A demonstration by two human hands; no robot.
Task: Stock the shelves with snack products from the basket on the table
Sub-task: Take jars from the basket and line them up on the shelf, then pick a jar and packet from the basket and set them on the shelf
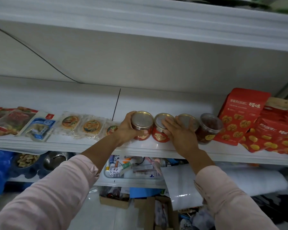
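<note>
The leftmost jar sits at the front of the shelf, at the end of a row of four. My left hand wraps its side, fingers curled round the red label. It stands upright, long axis vertical, gold lid up, label facing me. I cannot tell if its base is fully down.

To do this well, I think I should slide it snug against the second jar without tipping it. My right hand lies flat, fingers straight, across that jar and the third jar, steadying them. Wrapped cakes lie to the left and red pouches stand to the right.
</note>
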